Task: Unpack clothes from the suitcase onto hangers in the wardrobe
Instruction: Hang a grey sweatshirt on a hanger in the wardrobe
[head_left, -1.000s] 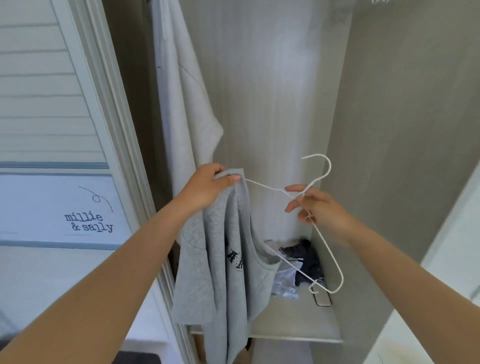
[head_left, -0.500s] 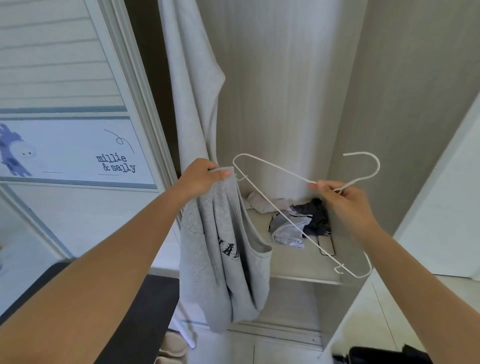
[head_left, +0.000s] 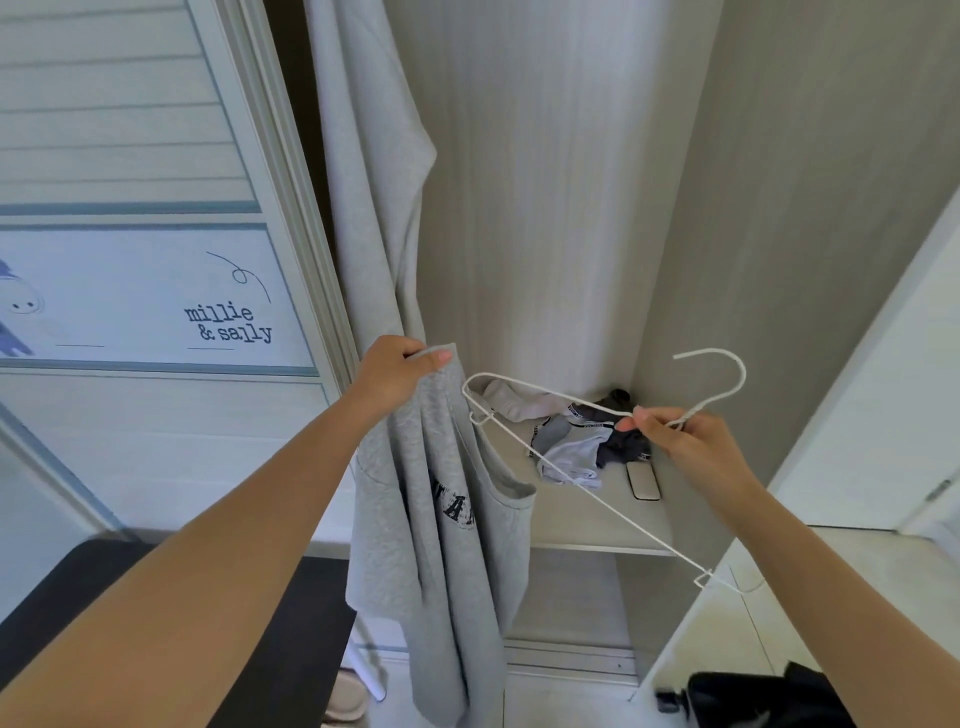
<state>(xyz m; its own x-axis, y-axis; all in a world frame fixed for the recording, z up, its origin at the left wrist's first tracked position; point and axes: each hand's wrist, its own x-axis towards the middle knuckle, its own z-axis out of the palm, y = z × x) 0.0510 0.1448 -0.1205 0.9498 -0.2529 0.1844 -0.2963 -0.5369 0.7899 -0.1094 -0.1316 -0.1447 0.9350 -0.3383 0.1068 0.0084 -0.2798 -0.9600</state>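
the left grip (head_left: 400, 366) was clenched on the top edge of a grey sweatshirt (head_left: 441, 519), pinching the fabric between thumb and curled fingers. the garment hung straight down from it in loose folds, with dark printed letters partly showing on its front. the right grip (head_left: 691, 441) grasped a white wire hanger (head_left: 623, 517) at the neck just under the hook, which curved up and to the right of the fingers. the hanger was tilted, one end just beside the sweatshirt's held edge and the other end low, past the front edge of the shelf (head_left: 597, 525); whether the upper end touched the fabric could not be told. both things were held in front of the open wardrobe (head_left: 545, 182), the sweatshirt clear of the shelf and not on the hanger. toward the back right corner of the shelf lay a small heap of white, grey and dark clothes (head_left: 571, 447), and just right of it, near the shelf's right edge, a small flat rectangular object (head_left: 643, 480). a long pale grey garment (head_left: 369, 182) hung at the wardrobe's left side, behind the left grip. left of it stood a sliding door (head_left: 156, 301) printed "millie & sally". a dark surface (head_left: 130, 597) lay under the left forearm, and something black (head_left: 753, 696) sat at the lower right.
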